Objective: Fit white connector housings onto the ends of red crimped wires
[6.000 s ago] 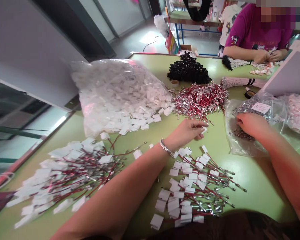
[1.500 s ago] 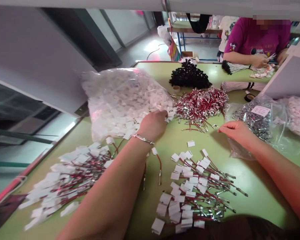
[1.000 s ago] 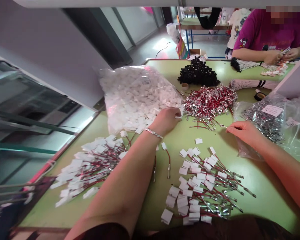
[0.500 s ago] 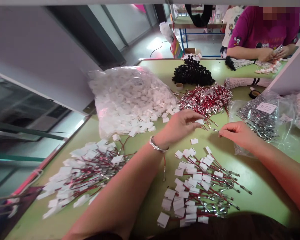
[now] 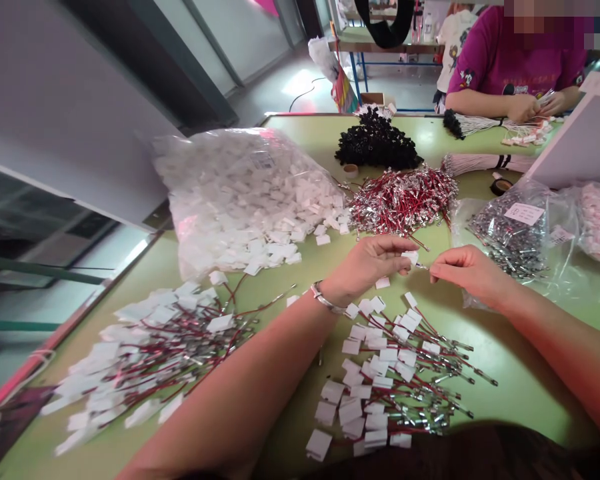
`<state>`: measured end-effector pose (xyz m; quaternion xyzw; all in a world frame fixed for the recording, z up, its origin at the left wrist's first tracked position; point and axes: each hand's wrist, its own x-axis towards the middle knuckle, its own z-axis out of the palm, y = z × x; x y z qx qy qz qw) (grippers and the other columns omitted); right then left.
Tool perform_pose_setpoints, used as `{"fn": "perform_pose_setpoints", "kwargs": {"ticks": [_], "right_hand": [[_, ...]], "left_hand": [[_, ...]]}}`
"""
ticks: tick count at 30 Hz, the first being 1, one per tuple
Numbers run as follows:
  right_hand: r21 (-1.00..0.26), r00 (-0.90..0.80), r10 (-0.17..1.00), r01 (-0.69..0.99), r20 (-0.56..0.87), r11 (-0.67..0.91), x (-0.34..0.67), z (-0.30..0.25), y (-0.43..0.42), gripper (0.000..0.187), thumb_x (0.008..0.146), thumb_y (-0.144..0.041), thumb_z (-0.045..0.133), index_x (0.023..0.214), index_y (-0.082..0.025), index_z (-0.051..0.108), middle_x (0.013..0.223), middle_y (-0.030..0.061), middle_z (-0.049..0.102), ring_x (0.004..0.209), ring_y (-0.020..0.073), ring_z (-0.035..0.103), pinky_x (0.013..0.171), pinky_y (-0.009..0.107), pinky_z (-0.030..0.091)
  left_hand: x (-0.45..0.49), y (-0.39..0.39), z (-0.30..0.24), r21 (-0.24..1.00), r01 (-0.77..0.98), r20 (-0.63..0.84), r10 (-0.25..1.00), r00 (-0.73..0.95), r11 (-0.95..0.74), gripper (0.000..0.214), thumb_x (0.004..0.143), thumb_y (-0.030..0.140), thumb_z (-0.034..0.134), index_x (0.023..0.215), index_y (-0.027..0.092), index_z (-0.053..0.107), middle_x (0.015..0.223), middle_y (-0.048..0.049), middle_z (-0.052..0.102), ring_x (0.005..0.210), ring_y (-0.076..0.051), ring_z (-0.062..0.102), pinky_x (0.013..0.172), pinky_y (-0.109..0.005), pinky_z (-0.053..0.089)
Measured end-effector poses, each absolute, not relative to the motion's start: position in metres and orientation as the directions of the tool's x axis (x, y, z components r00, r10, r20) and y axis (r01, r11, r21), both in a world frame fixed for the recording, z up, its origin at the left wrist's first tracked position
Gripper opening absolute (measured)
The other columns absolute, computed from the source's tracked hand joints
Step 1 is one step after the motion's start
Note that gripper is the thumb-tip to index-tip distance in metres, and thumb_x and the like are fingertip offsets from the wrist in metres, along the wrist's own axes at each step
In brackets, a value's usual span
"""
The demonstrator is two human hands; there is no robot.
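Observation:
Between thumb and fingers, my left hand (image 5: 375, 262) pinches a small white connector housing (image 5: 411, 257). My right hand (image 5: 463, 270) is closed on a short wire lead with a metal terminal (image 5: 423, 267), its tip against or very near the housing. Most of that lead is hidden by my fingers. Beyond both hands lies a heap of red wire leads (image 5: 405, 200) with shiny terminals. Below them, several red leads with white housings (image 5: 380, 363) are spread on the green table (image 5: 510, 347). A larger pile of such leads (image 5: 165, 333) lies left of my left forearm.
A clear bag of white housings (image 5: 250, 200) lies open at the left back. Behind are black parts (image 5: 377, 143) and a tape roll (image 5: 351, 171). Bags of metal terminals (image 5: 510, 233) stand at right. Across the table a co-worker (image 5: 525, 73) handles white wires.
My hands have come closer together, and the terminal in my right hand has met or nearly met the housing in my left. The whole view has shifted slightly.

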<state>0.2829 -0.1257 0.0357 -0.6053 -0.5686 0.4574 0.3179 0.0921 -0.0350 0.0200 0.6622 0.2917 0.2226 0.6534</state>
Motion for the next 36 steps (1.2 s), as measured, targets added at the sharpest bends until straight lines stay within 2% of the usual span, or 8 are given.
{"fn": "perform_pose_setpoints", "kwargs": {"ticks": [10,20,25,27,29,31,33,36], "right_hand": [[-0.868,-0.033,0.95,0.419,-0.309,-0.267,0.283,0.038,-0.124,0.027,0.078,-0.038,0.059,0.06,-0.018,0.065,0.049,-0.005,0.04,0.048,0.0086,0.031,0.048,0.027,0.022],[-0.868,-0.08,0.98,0.48,-0.185,-0.124,0.268,0.035,-0.126,0.024,0.083,-0.033,0.051,0.065,-0.019,0.059,0.051,-0.0054,0.04,0.05,0.009,0.033,0.049,0.026,0.027],[-0.836,-0.059,0.986,0.54,-0.157,-0.1,0.267,0.03,-0.124,0.029,0.086,-0.036,0.049,0.064,-0.019,0.059,0.051,-0.004,0.045,0.05,0.0097,0.037,0.051,0.027,0.031],[-0.811,-0.093,0.991,0.585,-0.098,-0.025,0.268,0.027,-0.124,0.029,0.086,-0.035,0.049,0.066,-0.019,0.061,0.057,-0.0016,0.051,0.054,0.0107,0.043,0.054,0.027,0.035],[-0.743,-0.145,0.989,0.664,-0.018,0.084,0.266,0.025,-0.127,0.025,0.085,-0.031,0.052,0.066,-0.019,0.064,0.067,0.0018,0.056,0.062,0.0121,0.05,0.06,0.028,0.039],[-0.673,-0.245,0.969,0.72,-0.02,0.168,0.26,0.026,-0.133,0.02,0.084,-0.027,0.055,0.071,-0.019,0.068,0.076,0.0039,0.06,0.067,0.0129,0.052,0.065,0.029,0.041],[-0.667,-0.361,0.929,0.711,-0.077,0.221,0.254,0.03,-0.138,0.018,0.085,-0.027,0.056,0.079,-0.02,0.071,0.079,0.0043,0.062,0.067,0.0126,0.054,0.065,0.028,0.042],[-0.689,-0.441,0.891,0.679,-0.11,0.252,0.257,0.043,-0.14,0.025,0.09,-0.03,0.049,0.083,-0.021,0.072,0.079,0.0044,0.064,0.067,0.0127,0.055,0.065,0.028,0.042]], "left_hand": [[0.094,-0.037,0.023,0.99,0.094,-0.137,0.633,0.762,0.101,0.027,0.068,0.025,0.072,0.092,0.015,0.069,0.059,0.0009,0.063,0.045,-0.005,0.049,0.043,-0.02,0.04],[0.101,-0.047,0.022,0.986,0.087,-0.157,0.64,0.752,0.141,0.016,0.069,0.023,0.069,0.082,0.015,0.066,0.064,-0.0007,0.067,0.051,-0.007,0.057,0.051,-0.021,0.048],[0.093,-0.036,0.038,0.975,0.206,-0.124,0.571,0.811,-0.081,0.029,0.075,0.032,0.064,0.099,0.014,0.067,0.075,-0.005,0.069,0.062,-0.012,0.061,0.058,-0.024,0.049],[0.08,-0.021,0.048,0.88,0.323,-0.096,0.538,0.838,-0.347,0.048,0.074,0.037,0.067,0.118,0.019,0.061,0.091,-0.0061,0.07,0.075,-0.015,0.063,0.068,-0.027,0.051],[0.063,-0.002,0.051,0.64,0.556,0.017,0.733,0.68,-0.531,0.059,0.074,0.041,0.066,0.127,0.02,0.053,0.101,-0.0078,0.068,0.086,-0.02,0.062,0.077,-0.032,0.049],[0.045,0.018,0.044,0.337,0.813,0.078,0.874,0.479,-0.475,0.044,0.078,0.037,0.059,0.116,0.015,0.06,0.103,-0.013,0.066,0.093,-0.026,0.061,0.08,-0.036,0.048],[0.032,0.034,0.029,0.104,0.906,0.034,0.912,0.408,-0.41,0.03,0.078,0.025,0.053,0.102,0.012,0.066,0.098,-0.0164,0.065,0.092,-0.03,0.062,0.077,-0.037,0.048],[0.023,0.047,0.01,0.011,0.906,-0.002,0.906,0.424,-0.424,0.027,0.075,0.017,0.048,0.094,0.013,0.068,0.092,-0.0155,0.065,0.086,-0.028,0.063,0.072,-0.033,0.047]]}}
